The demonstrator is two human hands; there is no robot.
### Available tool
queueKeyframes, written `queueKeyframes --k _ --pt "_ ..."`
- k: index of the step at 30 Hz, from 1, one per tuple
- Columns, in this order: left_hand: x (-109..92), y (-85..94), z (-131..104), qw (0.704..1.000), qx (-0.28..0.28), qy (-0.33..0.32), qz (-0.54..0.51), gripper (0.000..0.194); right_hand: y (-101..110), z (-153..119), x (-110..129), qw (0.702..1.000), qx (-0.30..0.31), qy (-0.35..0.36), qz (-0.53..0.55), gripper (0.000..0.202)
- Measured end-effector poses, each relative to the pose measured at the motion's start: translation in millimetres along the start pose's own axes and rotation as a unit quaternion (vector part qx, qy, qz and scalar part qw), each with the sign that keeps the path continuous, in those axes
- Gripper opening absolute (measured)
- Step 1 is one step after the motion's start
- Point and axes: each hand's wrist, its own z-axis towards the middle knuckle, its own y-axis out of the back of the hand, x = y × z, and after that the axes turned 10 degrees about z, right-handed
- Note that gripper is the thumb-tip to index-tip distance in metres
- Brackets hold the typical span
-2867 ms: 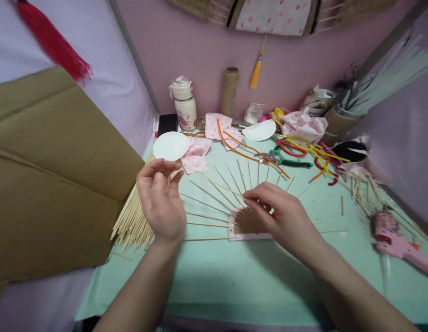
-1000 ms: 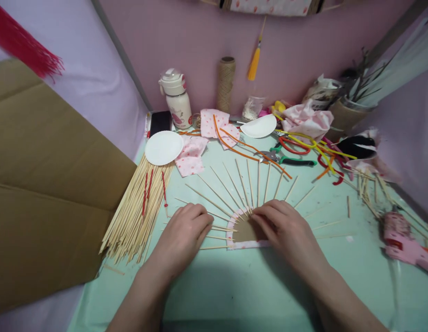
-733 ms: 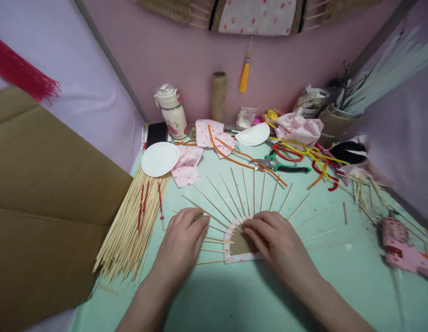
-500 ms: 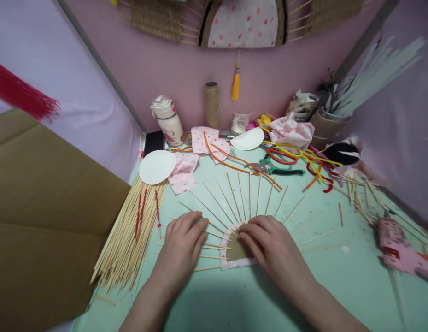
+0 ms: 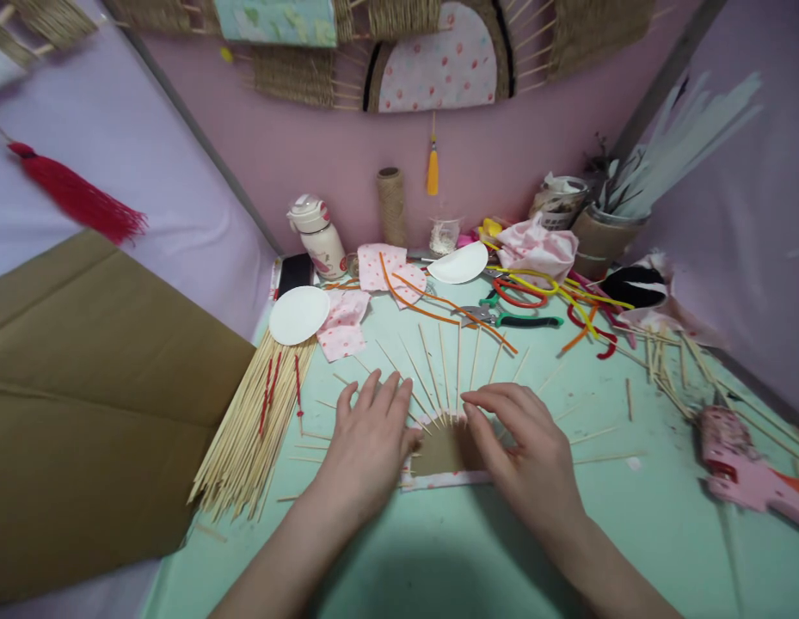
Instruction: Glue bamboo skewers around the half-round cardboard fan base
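A half-round cardboard piece [image 5: 438,456] with a pink-and-white patterned cloth rim lies flat in front of me. Thin wooden sticks [image 5: 427,365] fan out from its curved edge. My left hand [image 5: 370,434] rests palm down over the left sticks, its fingers spread and its thumb by the cardboard. Over the upper right of the cardboard, my right hand [image 5: 521,430] has thumb and forefinger close together at the base of one stick. The palm hides part of the cardboard and the lower ends of the right-hand sticks.
Left, a bundle of sticks [image 5: 257,430] lies beside a large cardboard sheet [image 5: 102,413]. A white disc [image 5: 299,315], cloth scraps [image 5: 343,322], pliers [image 5: 528,321] and orange pipe cleaners [image 5: 438,297] lie behind. A pink glue gun [image 5: 738,464] sits right; a bottle [image 5: 318,236] stands at the back.
My left hand has moved right and up, its fingers spreading over the sticks. The right hand has lifted slightly and shifted right from the stick bases. The view has tilted up a little.
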Motion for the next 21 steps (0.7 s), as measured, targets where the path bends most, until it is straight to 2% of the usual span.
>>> queueKeyframes --k 4,8,15,21 --pt "-12.3 -3.6 24.6 0.999 0.015 0.039 -0.005 0.047 1.3 1.4 -3.4 1.0 -0.01 -0.01 0.008 0.011" --pt "-20.9 -9.5 37.9 0.997 0.015 0.08 0.007 0.044 5.7 2.4 -1.8 1.0 -0.006 -0.021 0.017 0.012" --pt "-25.7 -20.6 46.4 0.994 0.055 0.091 -0.003 0.049 11.8 3.7 3.5 0.999 -0.014 -0.014 0.035 0.011" --pt "-25.3 -23.4 46.0 0.995 0.049 0.084 -0.007 0.051 10.5 4.1 5.4 0.999 -0.008 -0.008 0.032 0.012"
